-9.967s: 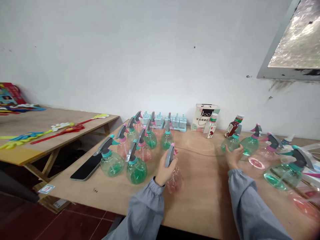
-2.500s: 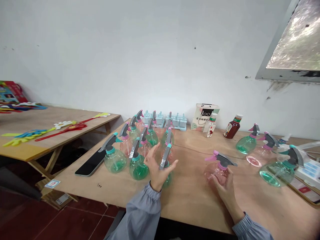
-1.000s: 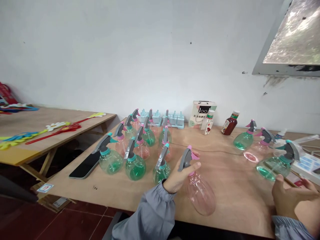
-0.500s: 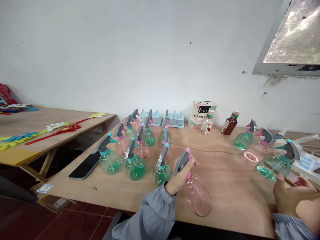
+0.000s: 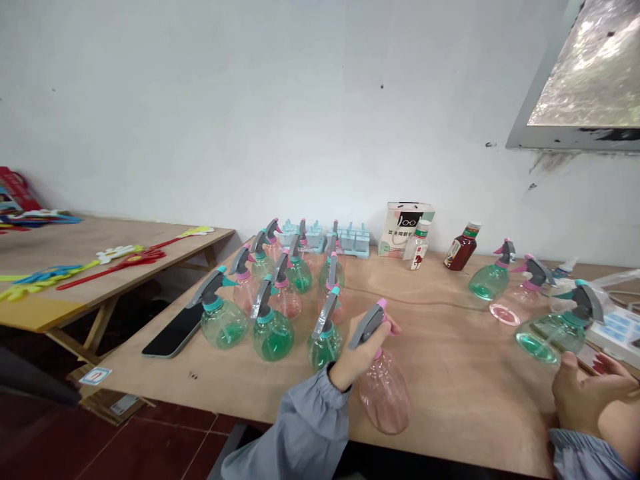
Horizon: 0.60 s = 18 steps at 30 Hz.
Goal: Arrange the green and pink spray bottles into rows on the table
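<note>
My left hand is wrapped round the neck of a pink spray bottle with a grey trigger head. The bottle leans, its head toward the wall and its base near the table's front edge. Left of it stands a green spray bottle, the front one of a group of several green and pink ones. My right hand is at the right, fingers apart and holding nothing visible. Just beyond it is a tilted green spray bottle, with a pink spray bottle behind.
A black phone lies at the table's left edge. Against the wall are light-blue moulds, a carton, a clear bottle and a brown bottle. Colourful hand-shaped toys lie on another table to the left.
The base of the pink spray bottle has swung left, so it leans less, still in my left hand. My right hand has barely moved. The view has shifted slightly.
</note>
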Tool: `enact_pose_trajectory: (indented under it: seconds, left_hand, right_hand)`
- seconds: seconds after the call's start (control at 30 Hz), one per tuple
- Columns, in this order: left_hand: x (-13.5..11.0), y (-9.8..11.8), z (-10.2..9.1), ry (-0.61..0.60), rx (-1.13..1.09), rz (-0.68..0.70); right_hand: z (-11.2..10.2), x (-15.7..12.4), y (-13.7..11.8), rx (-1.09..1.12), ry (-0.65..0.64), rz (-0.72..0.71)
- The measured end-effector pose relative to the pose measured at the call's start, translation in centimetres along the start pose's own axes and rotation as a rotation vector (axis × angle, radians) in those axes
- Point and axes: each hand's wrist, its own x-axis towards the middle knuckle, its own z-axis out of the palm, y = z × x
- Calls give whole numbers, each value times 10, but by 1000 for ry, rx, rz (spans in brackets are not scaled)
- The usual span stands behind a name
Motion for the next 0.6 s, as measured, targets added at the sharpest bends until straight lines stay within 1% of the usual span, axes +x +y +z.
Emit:
enact_pose_trajectory:
  seconds: [0.1, 0.27, 0.33, 0.4, 0.43, 0.5, 0.6]
  left_hand:
    - [0, 2, 1, -13, 34, 60]
    - [-1, 7, -3, -50, 55, 25]
    - [-3, 10, -5, -71, 98, 63]
    - [-4, 13, -6, -91, 131, 104]
    - [-5, 13, -6, -78, 138, 118]
    - [-4, 12, -3, -3, 139, 133]
    - [0, 3, 2, 87, 172, 130]
  right_hand:
    - [0, 0, -2, 2, -6, -6]
    - [0, -2, -8, -30, -41, -21]
    - [-1, -3, -11, -60, -63, -23]
    - [-1, -4, -15, -59, -83, 6]
    - [-1, -4, -16, -47, -97, 32]
    - [-1, -4, -17, -19, -119, 77]
    - [0, -3, -15, 15, -150, 84]
